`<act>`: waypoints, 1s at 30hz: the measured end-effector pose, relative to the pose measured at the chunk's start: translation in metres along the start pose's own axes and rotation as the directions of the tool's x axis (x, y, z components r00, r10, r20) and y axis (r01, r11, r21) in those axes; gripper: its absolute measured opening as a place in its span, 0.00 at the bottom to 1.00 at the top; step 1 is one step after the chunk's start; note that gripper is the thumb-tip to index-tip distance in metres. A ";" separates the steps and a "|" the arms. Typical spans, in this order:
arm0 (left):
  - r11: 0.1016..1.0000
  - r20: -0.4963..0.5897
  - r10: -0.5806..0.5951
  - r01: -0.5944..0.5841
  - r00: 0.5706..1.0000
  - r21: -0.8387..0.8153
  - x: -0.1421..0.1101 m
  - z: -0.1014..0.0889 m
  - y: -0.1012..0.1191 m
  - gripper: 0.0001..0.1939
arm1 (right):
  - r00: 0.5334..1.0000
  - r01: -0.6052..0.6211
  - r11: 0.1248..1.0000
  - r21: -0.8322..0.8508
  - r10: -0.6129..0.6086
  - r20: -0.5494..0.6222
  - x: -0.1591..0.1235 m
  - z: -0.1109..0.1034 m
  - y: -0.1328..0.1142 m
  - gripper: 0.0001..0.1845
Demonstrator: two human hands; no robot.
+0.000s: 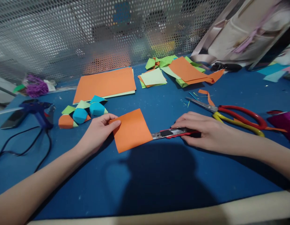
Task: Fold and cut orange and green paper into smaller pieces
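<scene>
My left hand [101, 129] pinches the left corner of an orange paper square [132, 131], thumb on top. In my right hand [201, 129] is a box cutter [174, 133] with a red and black handle. Its metal tip meets the right corner of the square; whether the blade lies under the paper or just touches its edge, I cannot tell. Folded paper shapes [80, 115] in blue, green and orange lie just beyond my left hand. Scissors [238, 117] with one red and one yellow handle rest beyond my right hand.
Orange sheets [106, 82] and a stack of small squares [154, 78] lie toward the perforated metal panel [88, 37]. Paper scraps [187, 70] are heaped at the back. On the left are a blue glue gun [39, 114] with its cord, a phone [15, 118] and purple string [36, 86].
</scene>
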State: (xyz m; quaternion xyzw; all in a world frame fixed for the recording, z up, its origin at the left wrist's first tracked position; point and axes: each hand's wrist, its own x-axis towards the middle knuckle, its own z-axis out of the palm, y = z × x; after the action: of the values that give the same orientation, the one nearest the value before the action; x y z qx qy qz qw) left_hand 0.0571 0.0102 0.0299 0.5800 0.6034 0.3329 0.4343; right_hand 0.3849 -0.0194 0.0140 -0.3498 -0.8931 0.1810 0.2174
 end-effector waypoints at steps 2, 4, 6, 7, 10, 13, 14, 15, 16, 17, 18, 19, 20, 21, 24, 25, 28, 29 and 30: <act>0.981 -0.006 0.089 -0.087 0.996 0.174 0.000 -0.002 0.001 0.10 | 1.000 -0.012 1.000 0.001 0.012 0.008 0.001 -0.001 -0.001 0.13; 0.928 0.009 0.185 -0.177 0.983 0.327 0.000 -0.004 0.000 0.11 | 0.999 -0.032 0.999 0.000 0.032 0.021 0.001 -0.003 -0.002 0.13; 0.868 0.034 0.253 -0.243 0.967 0.434 0.000 -0.006 0.000 0.15 | 0.999 -0.046 0.999 -0.001 0.046 0.024 0.002 -0.004 -0.003 0.13; 0.841 0.044 0.278 -0.265 0.960 0.472 0.000 -0.007 -0.001 0.18 | 0.998 -0.049 0.999 0.000 0.049 0.024 0.002 -0.004 -0.004 0.13; 0.749 0.077 0.376 -0.351 0.924 0.563 -0.001 -0.008 0.001 0.22 | 0.998 -0.053 0.999 0.001 0.053 0.026 0.002 -0.004 -0.005 0.14; 0.644 0.211 0.470 -0.496 0.857 0.583 0.001 -0.008 0.007 0.19 | 0.998 -0.055 0.999 0.001 0.055 0.032 0.002 -0.004 -0.005 0.14; 0.609 0.284 0.489 -0.556 0.824 0.565 0.003 -0.007 0.009 0.18 | 0.998 -0.053 0.999 0.001 0.053 0.032 0.002 -0.004 -0.005 0.14; 0.572 0.356 0.509 -0.617 0.783 0.540 0.005 -0.006 0.010 0.19 | 0.998 -0.052 0.999 0.001 0.052 0.034 0.002 -0.005 -0.005 0.14; 0.527 0.419 0.530 -0.674 0.737 0.518 0.008 -0.005 0.011 0.19 | 0.998 -0.051 0.999 0.000 0.050 0.038 0.002 -0.005 -0.005 0.14; 0.473 0.469 0.553 -0.722 0.689 0.504 0.011 -0.004 0.011 0.20 | 0.998 -0.050 0.999 -0.003 0.050 0.044 0.003 -0.005 -0.005 0.14; 0.413 0.507 0.574 -0.762 0.643 0.499 0.014 -0.002 0.011 0.20 | 0.997 -0.049 0.999 -0.007 0.049 0.052 0.003 -0.006 -0.006 0.14; 0.352 0.538 0.588 -0.790 0.605 0.502 0.017 -0.001 0.010 0.19 | 0.997 -0.049 0.999 -0.009 0.049 0.060 0.003 -0.006 -0.006 0.14; 0.298 0.565 0.594 -0.808 0.573 0.508 0.019 0.000 0.010 0.19 | 0.997 -0.047 0.999 -0.010 0.048 0.067 0.003 -0.007 -0.006 0.14; 0.255 0.593 0.589 -0.823 0.549 0.508 0.021 0.001 0.010 0.19 | 0.996 -0.046 0.999 -0.009 0.046 0.071 0.003 -0.007 -0.006 0.14; 0.220 0.664 0.544 -0.850 0.514 0.478 0.023 0.004 0.011 0.15 | 0.997 -0.046 0.999 0.001 0.046 0.069 0.003 -0.007 -0.007 0.14; 0.240 0.681 0.525 -0.857 0.510 0.456 0.023 0.004 0.012 0.14 | 0.997 -0.047 0.999 0.004 0.047 0.066 0.003 -0.007 -0.007 0.14; 0.324 0.714 0.504 -0.873 0.486 0.365 0.025 0.005 0.011 0.15 | 0.997 -0.049 0.999 0.000 0.049 0.053 0.003 -0.006 -0.006 0.14; 0.346 0.721 0.508 -0.878 0.472 0.331 0.026 0.005 0.010 0.17 | 0.998 -0.049 0.999 -0.002 0.049 0.049 0.003 -0.006 -0.006 0.14; 0.367 0.725 0.513 -0.881 0.459 0.299 0.027 0.005 0.008 0.18 | 0.998 -0.050 0.999 -0.004 0.050 0.046 0.003 -0.005 -0.006 0.14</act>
State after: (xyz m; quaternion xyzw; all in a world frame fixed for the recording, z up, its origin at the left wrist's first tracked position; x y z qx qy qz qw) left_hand 0.0660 0.0369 0.0315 0.9609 0.2115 0.0911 0.1538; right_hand 0.3824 -0.0206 0.0221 -0.3680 -0.8891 0.1931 0.1917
